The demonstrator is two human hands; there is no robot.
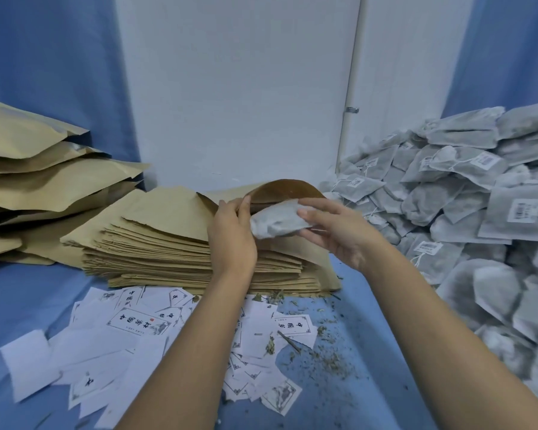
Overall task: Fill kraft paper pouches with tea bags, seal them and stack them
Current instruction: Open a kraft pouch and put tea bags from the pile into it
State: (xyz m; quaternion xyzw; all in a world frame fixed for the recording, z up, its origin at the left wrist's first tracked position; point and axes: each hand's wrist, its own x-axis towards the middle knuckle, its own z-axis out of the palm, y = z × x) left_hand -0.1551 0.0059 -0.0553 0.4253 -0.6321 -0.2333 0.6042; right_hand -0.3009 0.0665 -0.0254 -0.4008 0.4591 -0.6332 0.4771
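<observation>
A stack of flat empty kraft pouches lies in the middle of the blue table. The top pouch has its mouth lifted open. My left hand pinches the raised edge of that pouch. A grey-white tea bag is held by my right hand at the pouch's mouth, its left end pointing into the opening. Several filled kraft pouches are piled at the left. A big heap of tea bags with barcode labels fills the right side.
White printed labels lie scattered on the blue cloth in front of the stack, with loose tea crumbs among them. A white wall panel stands behind, with blue curtains on either side.
</observation>
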